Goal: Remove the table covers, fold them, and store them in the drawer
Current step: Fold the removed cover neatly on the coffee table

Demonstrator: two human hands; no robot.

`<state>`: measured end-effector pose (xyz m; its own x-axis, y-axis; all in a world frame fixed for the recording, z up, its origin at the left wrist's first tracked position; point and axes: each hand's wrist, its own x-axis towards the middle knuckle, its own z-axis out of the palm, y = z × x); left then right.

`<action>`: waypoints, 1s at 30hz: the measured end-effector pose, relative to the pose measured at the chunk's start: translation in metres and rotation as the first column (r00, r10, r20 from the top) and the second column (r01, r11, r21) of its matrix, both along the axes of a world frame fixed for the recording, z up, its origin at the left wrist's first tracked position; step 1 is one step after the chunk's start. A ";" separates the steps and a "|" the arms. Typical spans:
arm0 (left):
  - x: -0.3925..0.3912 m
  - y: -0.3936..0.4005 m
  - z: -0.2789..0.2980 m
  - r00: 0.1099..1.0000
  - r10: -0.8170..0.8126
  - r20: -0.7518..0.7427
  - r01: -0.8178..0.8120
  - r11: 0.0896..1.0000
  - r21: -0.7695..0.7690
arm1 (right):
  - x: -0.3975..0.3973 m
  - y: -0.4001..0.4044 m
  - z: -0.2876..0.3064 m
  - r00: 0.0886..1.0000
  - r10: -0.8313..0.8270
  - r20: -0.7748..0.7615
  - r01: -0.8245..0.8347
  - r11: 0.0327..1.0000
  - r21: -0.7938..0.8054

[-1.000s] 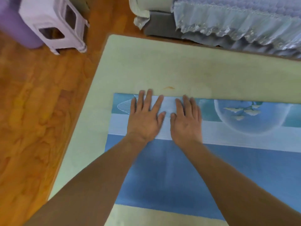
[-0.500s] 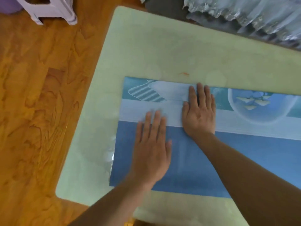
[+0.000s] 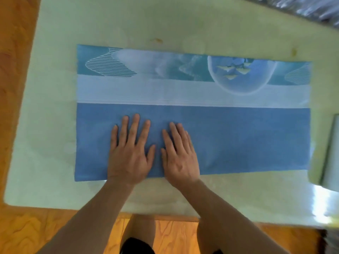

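Hands, left hand (image 3: 129,153) and right hand (image 3: 178,154), press open-palmed on the folded blue table cover (image 3: 238,136); lifting may unfold it.

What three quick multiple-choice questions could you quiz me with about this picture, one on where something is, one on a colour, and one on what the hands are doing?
1. Where do both hands rest on the folded table cover?
A. On its plain blue part near the person
B. On its patterned strip at the far edge
C. Off it, on the bare table

2. What colour is the table under the cover?
A. Dark brown
B. Pale green
C. Bright red

3. How are the hands held?
A. Clenched into fists
B. Pinching a corner in the air
C. Flat, palms down, fingers spread

Answers:
1. A: the left hand and right hand both lie on the plain blue band, below the pale stripe.
2. B: pale green shows all around the cover.
3. C: both palms press flat and nothing is gripped.
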<state>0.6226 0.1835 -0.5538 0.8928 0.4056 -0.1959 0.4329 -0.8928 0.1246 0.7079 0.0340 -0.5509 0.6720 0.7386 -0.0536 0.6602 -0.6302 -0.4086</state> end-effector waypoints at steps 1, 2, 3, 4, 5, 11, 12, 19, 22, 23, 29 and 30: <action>0.001 -0.001 0.001 1.000 0.009 0.009 -0.009 1.000 0.007 | 0.015 -0.021 -0.003 0.999 -0.023 0.032 0.025 0.998 -0.050; 0.002 -0.003 0.002 1.000 0.012 -0.001 -0.012 1.000 0.019 | 0.031 -0.046 -0.004 0.996 -0.063 0.060 0.068 0.993 -0.097; 0.002 -0.004 0.003 1.000 0.007 -0.018 -0.007 0.999 0.032 | 0.048 -0.076 -0.004 0.988 -0.119 0.096 0.131 0.981 -0.141; 0.002 -0.004 0.004 1.000 0.001 -0.029 0.000 0.999 0.037 | 0.067 -0.112 -0.003 0.975 -0.185 0.127 0.206 0.962 -0.179; 0.003 -0.004 0.005 0.999 -0.003 -0.035 0.004 0.999 0.036 | 0.088 -0.153 -0.002 0.958 -0.243 0.154 0.272 0.939 -0.211; 0.017 -0.025 0.016 0.987 0.152 -0.045 -0.150 0.988 0.037 | 0.151 -0.272 0.001 0.945 -0.283 0.162 0.323 0.877 -0.356; 0.029 -0.040 0.022 0.976 0.219 0.001 -0.219 0.975 0.031 | 0.151 -0.270 0.001 0.945 -0.282 0.167 0.325 0.877 -0.354; 0.177 -0.251 0.021 0.921 -0.328 0.211 0.356 0.928 -0.111 | 0.157 -0.281 0.000 0.965 -0.245 0.096 0.263 0.910 -0.320; 0.189 -0.264 -0.002 0.921 -0.382 0.079 0.386 0.921 -0.056 | 0.174 -0.309 -0.001 0.977 -0.196 0.088 0.214 0.921 -0.326; 0.187 -0.264 -0.005 0.921 -0.382 0.072 0.385 0.922 -0.043 | 0.183 -0.321 -0.001 0.971 -0.217 0.095 0.237 0.911 -0.338; 0.190 -0.268 -0.005 0.914 -0.404 0.039 0.404 0.915 0.018 | 0.258 -0.315 -0.006 0.965 -0.260 0.040 0.260 0.916 -0.305; 0.190 -0.268 -0.005 0.913 -0.406 0.032 0.405 0.914 0.016 | 0.283 -0.301 -0.008 0.962 -0.270 0.038 0.269 0.917 -0.294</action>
